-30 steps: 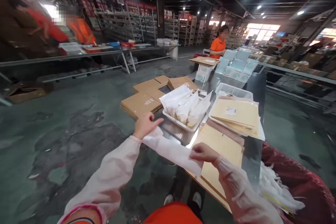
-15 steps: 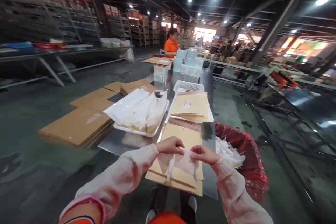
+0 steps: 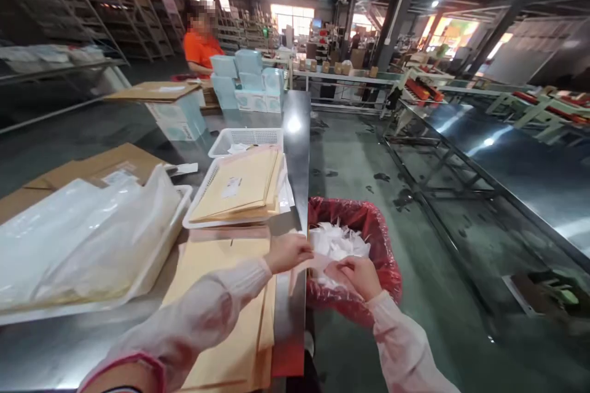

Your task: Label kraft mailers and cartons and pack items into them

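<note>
A thin translucent sheet (image 3: 317, 261) is stretched between my two hands at the table's right edge. My left hand (image 3: 289, 252) pinches its left end, closed, beside the stack of yellow padded envelopes (image 3: 230, 301). The other end is in the closed fingers of my right hand (image 3: 358, 274), over the near part of the bin. That bin (image 3: 385, 245) has a red plastic liner and holds crumpled white scraps (image 3: 338, 239). Whether the sheet is plastic or paper I cannot tell.
More padded envelopes (image 3: 235, 181) lie on a white basket (image 3: 192, 212). White plastic bags (image 3: 92, 233) fill a tray at left. Light-blue boxes (image 3: 251, 80) stand at the table's far end, near a person in orange (image 3: 198, 46). Flattened cardboard (image 3: 101, 166) lies behind the tray.
My view has turned to the right. Both hands have carried the sheet from above the envelope stack to the table's right edge and the red-lined bin.
</note>
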Tool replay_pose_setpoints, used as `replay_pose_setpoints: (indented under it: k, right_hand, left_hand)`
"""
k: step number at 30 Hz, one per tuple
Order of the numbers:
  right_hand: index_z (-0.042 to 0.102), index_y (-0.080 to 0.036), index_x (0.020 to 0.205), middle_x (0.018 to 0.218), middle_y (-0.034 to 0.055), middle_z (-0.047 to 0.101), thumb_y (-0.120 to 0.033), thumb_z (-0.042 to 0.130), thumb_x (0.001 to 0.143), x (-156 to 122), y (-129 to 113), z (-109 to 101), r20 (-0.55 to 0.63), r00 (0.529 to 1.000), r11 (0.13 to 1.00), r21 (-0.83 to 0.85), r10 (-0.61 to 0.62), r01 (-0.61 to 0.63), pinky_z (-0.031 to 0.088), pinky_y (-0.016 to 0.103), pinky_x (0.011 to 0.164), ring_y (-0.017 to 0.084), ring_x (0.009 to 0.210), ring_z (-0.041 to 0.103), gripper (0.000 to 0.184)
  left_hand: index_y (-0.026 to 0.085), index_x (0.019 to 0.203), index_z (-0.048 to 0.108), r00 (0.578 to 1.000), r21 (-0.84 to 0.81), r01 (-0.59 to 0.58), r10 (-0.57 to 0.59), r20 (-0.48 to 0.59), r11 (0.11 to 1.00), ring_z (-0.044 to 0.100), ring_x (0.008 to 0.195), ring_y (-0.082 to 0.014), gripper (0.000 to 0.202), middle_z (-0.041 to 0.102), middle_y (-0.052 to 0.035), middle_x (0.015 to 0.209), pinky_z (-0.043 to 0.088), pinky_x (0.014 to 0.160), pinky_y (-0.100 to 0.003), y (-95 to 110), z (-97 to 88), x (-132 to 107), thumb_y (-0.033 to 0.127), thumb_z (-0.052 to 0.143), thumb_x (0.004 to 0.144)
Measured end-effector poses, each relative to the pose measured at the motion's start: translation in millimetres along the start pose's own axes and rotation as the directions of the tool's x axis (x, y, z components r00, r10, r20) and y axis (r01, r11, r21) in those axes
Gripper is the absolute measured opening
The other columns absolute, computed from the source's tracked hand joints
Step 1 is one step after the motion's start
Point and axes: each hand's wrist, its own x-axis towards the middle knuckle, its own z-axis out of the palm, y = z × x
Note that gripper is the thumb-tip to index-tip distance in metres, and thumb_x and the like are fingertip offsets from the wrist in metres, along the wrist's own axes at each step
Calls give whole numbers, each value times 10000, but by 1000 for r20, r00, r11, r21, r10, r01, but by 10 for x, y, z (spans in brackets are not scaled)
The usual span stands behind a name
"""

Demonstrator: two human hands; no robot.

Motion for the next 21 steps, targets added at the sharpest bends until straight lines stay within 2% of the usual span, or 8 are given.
replay_pose_setpoints:
  k: [3, 5, 7, 9, 13, 16, 18, 21]
  right_hand:
    - [690, -224, 760, 916, 72, 710, -163, 488, 727, -97, 201, -166, -315, 933, 978, -169, -174, 126, 370, 455, 953, 259, 968, 587, 214]
    - [667, -242, 725, 870, 30, 718, -106, 464, 723, -160, 299, -227, -441, 793, 885, -391, -421, 252, 372, 423, 942, 216, 908, 619, 244]
    - [642, -244, 706, 804, 0, 716, -69, 446, 747, -215, 396, -274, -460, 652, 763, -572, -603, 302, 389, 386, 897, 180, 834, 636, 266]
    - [622, -244, 700, 777, -12, 713, -68, 436, 787, -267, 505, -327, -447, 611, 718, -622, -653, 311, 392, 370, 886, 165, 814, 640, 270]
    - [652, -234, 806, 918, 68, 718, -273, 542, 823, -326, 712, -450, -475, 784, 796, -604, -399, 40, 374, 474, 941, 251, 919, 634, 118]
    - [569, -156, 1228, 1337, 218, 537, -515, 774, 581, -249, 778, -456, -450, 893, 803, -539, -20, -254, 243, 656, 1037, 434, 1268, 426, 768]
    - [459, -137, 1355, 1427, 214, 451, -560, 802, 502, -130, 791, -373, -283, 959, 891, -426, 29, -153, 195, 661, 1089, 429, 1349, 335, 1012]
    - [567, -171, 1238, 1240, 137, 632, -504, 685, 677, 61, 839, -166, -150, 988, 996, -69, 42, -53, 392, 511, 1047, 317, 1175, 558, 663]
  left_hand:
    - [206, 895, 710, 917, 359, -277, 356, -177, 891, 566, 784, -175, 267, 664, -67, 849, 383, 678, -276, 11, 256, 100, 252, 450, 930]
    - [202, 928, 691, 844, 471, -376, 505, -183, 798, 556, 753, -164, 290, 661, -64, 840, 381, 655, -271, -62, 421, 193, 183, 402, 941]
    - [189, 907, 680, 821, 516, -387, 540, -183, 764, 545, 733, -164, 297, 649, -63, 811, 385, 641, -272, -177, 567, 338, 151, 387, 938]
    - [182, 879, 676, 857, 517, -336, 483, -178, 787, 541, 736, -169, 296, 637, -66, 797, 398, 647, -277, -290, 686, 512, 134, 387, 926]
    - [173, 874, 680, 923, 472, -241, 350, -159, 848, 552, 795, -182, 253, 638, -73, 836, 427, 679, -287, -327, 846, 795, 107, 436, 870]
    - [209, 909, 701, 954, 407, -240, 292, -72, 881, 555, 825, -197, 206, 628, -58, 821, 426, 677, -296, -149, 885, 919, 151, 527, 814]
    - [247, 918, 722, 965, 351, -253, 261, 24, 902, 563, 832, -203, 200, 628, -45, 801, 421, 679, -300, 11, 869, 996, 197, 575, 792]
    - [270, 909, 746, 965, 296, -259, 233, 120, 920, 586, 840, -204, 184, 658, -37, 794, 414, 671, -294, 203, 815, 1128, 267, 595, 805]
